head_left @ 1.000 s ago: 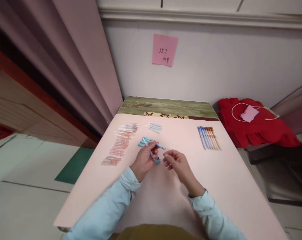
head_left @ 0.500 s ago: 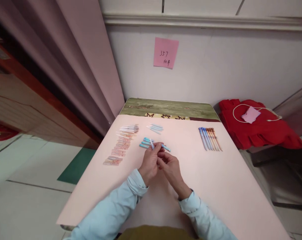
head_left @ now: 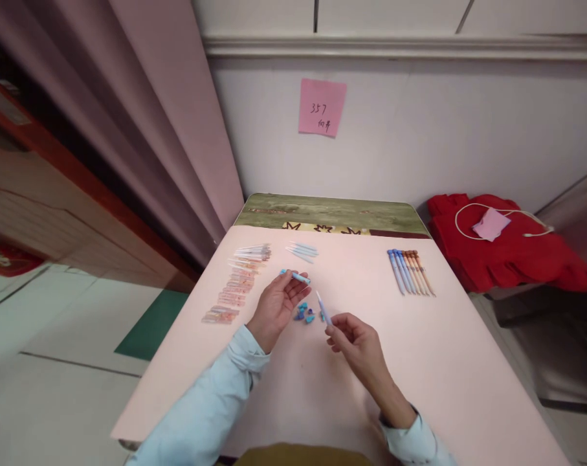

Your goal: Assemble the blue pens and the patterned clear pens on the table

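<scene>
A light blue pen tube (head_left: 300, 278) is pinched between the thumb and fingers of my left hand (head_left: 272, 303). My right hand (head_left: 357, 340) grips a pale lilac pen part (head_left: 323, 307), its pointed white tip facing up and away from me. The two pen pieces are apart. On the table between my hands lie several small blue pieces (head_left: 304, 315), perhaps pen toppers. Beyond my left hand is a small group of pale blue pointed pen parts (head_left: 303, 251). More blue tubes are mostly hidden behind my left hand.
On the left, rows of pinkish and clear pen parts (head_left: 235, 285) run down the pale pink tabletop (head_left: 448, 362). Several whole pens (head_left: 409, 272), blue-topped and brown-topped, lie side by side at right. A red cloth (head_left: 507, 259) with a white cable lies beyond the table's right edge.
My hands, close together before, have moved apart. The lilac part is now in my right hand, lower and to the right. My left hand holds a blue tube, and the small blue pieces have come into sight.
</scene>
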{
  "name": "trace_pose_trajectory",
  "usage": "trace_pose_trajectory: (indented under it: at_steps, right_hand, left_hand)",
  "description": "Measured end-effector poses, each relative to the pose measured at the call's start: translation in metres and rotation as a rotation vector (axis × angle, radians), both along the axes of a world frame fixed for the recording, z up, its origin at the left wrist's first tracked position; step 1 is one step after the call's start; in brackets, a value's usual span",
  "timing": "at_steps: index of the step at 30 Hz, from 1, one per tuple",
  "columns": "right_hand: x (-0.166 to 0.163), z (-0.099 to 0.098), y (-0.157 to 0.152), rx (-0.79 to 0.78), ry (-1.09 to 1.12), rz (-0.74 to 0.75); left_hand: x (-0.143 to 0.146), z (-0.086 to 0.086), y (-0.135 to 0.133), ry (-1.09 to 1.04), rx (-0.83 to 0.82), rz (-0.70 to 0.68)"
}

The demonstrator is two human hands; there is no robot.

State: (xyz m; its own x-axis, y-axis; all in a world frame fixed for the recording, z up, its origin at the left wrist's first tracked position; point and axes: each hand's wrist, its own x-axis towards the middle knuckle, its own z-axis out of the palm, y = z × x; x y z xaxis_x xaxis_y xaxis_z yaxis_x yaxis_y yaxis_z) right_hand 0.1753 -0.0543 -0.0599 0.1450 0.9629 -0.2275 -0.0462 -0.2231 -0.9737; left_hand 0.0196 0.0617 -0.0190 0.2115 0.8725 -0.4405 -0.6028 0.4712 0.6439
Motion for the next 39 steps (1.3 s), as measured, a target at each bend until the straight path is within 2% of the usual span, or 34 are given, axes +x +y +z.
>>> trace_pose_trajectory:
  at_steps: [8, 13, 17, 21, 27, 34, 36, 39]
  right_hand:
    - [-0.006, -0.001, 0.004, -0.060, 0.088, 0.004]
    - [0.009, 0.004, 0.007, -0.029, 0.114, -0.043]
    - [0.032, 0.009, 0.009, -0.028, 0.097, -0.152]
    - [0.044, 0.005, 0.004, -0.059, 0.108, -0.173]
    - [0.035, -0.005, -0.002, -0.100, 0.144, -0.099]
    - [0.001, -0.004, -0.006, -0.181, 0.287, 0.113]
    - [-0.007, -0.004, -0.008, -0.177, 0.199, 0.164]
    - [-0.014, -0.006, -0.012, -0.102, -0.183, 0.188]
  left_hand:
    - [-0.001, -0.010, 0.002, 0.029, -0.046, -0.016]
    - [-0.009, -0.008, 0.006, 0.052, -0.081, 0.030]
    - [-0.026, -0.010, 0.003, 0.108, -0.038, 0.070]
    - [-0.052, -0.018, 0.001, 0.194, 0.037, 0.093]
    - [-0.072, -0.023, 0.002, 0.240, 0.040, 0.110]
    - [-0.060, -0.027, -0.006, 0.160, -0.096, 0.047]
    - [-0.055, -0.026, -0.009, 0.142, -0.098, 0.031]
    - [-0.055, -0.023, -0.010, 0.127, -0.071, 0.060]
